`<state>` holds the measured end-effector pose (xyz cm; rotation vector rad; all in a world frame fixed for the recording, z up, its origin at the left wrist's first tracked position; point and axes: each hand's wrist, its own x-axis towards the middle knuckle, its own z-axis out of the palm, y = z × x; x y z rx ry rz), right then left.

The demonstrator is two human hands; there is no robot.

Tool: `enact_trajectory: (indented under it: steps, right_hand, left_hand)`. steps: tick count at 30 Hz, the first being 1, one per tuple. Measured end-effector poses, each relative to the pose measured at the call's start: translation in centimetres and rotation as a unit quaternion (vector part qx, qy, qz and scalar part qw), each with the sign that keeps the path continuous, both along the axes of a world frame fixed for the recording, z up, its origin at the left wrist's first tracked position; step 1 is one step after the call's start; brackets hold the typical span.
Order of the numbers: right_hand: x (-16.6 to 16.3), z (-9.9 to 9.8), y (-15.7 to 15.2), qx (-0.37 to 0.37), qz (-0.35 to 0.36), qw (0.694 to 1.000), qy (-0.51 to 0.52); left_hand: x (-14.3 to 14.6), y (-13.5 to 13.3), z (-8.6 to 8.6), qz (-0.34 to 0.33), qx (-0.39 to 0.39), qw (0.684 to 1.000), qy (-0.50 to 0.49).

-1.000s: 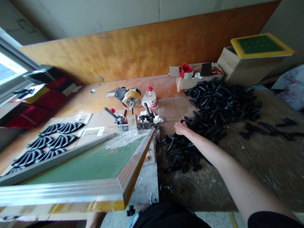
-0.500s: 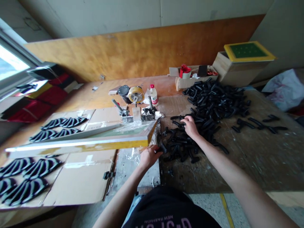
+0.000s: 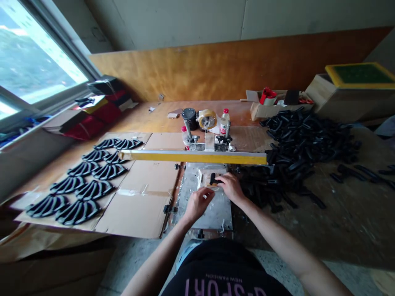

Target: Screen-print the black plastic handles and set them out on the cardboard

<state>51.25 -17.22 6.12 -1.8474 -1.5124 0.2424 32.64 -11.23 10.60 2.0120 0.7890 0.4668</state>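
Note:
A small black plastic part (image 3: pixel 212 179) rests on the metal plate (image 3: pixel 216 213) of a screen-printing jig, under the raised yellow-edged screen frame (image 3: pixel 193 156). My right hand (image 3: pixel 232 187) pinches this part from the right side. Just below it, my left hand (image 3: pixel 198 203) hovers over the plate with fingers curled, close to the part; whether it touches the part is unclear. A large heap of black plastic parts (image 3: pixel 302 144) lies to the right of the jig.
Rows of black fan-shaped pieces (image 3: pixel 83 181) lie on flattened cardboard (image 3: pixel 138 205) at the left. Behind the jig stand a tape roll (image 3: pixel 206 119), a small bottle (image 3: pixel 225 122) and a black tin. Cardboard boxes (image 3: pixel 336 92) sit at the back right, with a window at the left.
My right hand left the black heap and brought a part onto the jig plate. My left hand moved up beside it. The view swung left and the screen frame now appears edge-on.

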Motion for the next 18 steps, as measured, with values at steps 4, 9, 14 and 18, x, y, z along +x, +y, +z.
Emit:
enact_trajectory:
  steps: [4,9,14,18]
  right_hand:
    - [-3.1,-1.2,3.7,-0.019,0.017,0.998,-0.059]
    - [-4.1,-1.1,4.1,-0.07,-0.002,0.985,-0.159]
    - [-4.7,0.1,3.2,-0.11,-0.006,0.972,-0.207]
    - [-3.0,0.2,1.6,-0.097,-0.019,0.985,-0.14]
  left_hand:
    - [-3.6,4.7,1.9,0.14,-0.075,0.984,-0.075]
    - [-4.3,10.2,7.0,0.243,-0.066,0.929,-0.271]
    - [-3.1,12.6,9.6,0.22,-0.101,0.917,-0.318]
    - [-4.1,11.4,8.9,0.205,-0.09,0.934,-0.279]
